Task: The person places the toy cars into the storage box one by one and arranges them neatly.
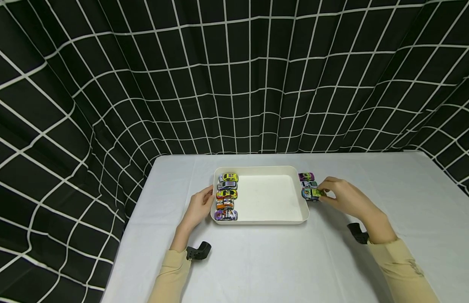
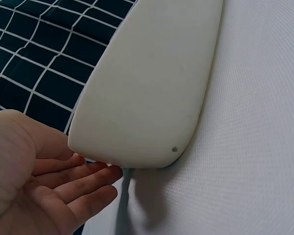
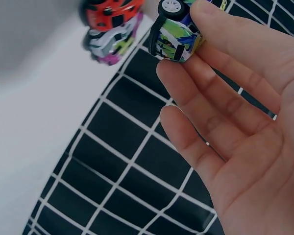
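A white rectangular tray (image 1: 270, 193) lies on the table, with several small toy cars (image 1: 226, 194) lined up along its left side. My left hand (image 1: 199, 206) is at the tray's left wall; in the left wrist view its loosely extended fingers (image 2: 90, 188) touch the tray (image 2: 142, 93) by the rim. Just outside the right wall, my right hand (image 1: 345, 198) pinches a green, blue and yellow toy car (image 1: 311, 193) between thumb and fingers. That toy car (image 3: 179, 36) shows one wheel in the right wrist view. Whether it is off the table I cannot tell.
Beyond the held car, a purple toy car (image 1: 306, 176) and a grey-green toy car (image 1: 309, 184) stand beside the tray's right wall. A white cloth covers the table (image 1: 257, 261). Black curtain (image 1: 257, 75) with a white grid hangs behind and at both sides.
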{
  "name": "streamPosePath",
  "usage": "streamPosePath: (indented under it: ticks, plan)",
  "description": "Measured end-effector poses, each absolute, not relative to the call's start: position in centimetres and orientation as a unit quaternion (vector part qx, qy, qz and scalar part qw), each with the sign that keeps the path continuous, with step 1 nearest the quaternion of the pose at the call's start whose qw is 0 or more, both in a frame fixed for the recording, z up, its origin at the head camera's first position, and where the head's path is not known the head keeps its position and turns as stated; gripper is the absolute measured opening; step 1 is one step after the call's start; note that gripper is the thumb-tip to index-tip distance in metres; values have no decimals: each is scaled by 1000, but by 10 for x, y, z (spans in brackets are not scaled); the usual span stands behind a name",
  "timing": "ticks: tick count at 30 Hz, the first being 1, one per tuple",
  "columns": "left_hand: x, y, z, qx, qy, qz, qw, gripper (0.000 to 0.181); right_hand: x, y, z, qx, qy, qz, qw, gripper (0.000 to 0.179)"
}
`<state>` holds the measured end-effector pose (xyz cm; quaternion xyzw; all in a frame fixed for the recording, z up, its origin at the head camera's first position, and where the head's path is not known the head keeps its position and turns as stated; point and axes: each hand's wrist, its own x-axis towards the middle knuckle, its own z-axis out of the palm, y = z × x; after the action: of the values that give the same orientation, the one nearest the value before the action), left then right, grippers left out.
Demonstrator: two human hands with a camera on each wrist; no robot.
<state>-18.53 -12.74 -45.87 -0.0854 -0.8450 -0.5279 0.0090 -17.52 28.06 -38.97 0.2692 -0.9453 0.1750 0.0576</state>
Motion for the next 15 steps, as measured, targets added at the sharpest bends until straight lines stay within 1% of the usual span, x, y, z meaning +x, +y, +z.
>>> streamPosePath:
  ticks: [7, 15]
  plan:
    - [-185, -128, -458, -96, -841, -533, 15, 39, -187, 266, -382, 280, -942, 174, 57, 19]
    - [-185, -128, -458, -87, -842, -532, 3, 41, -200, 248, -378, 289, -941, 169, 44, 19]
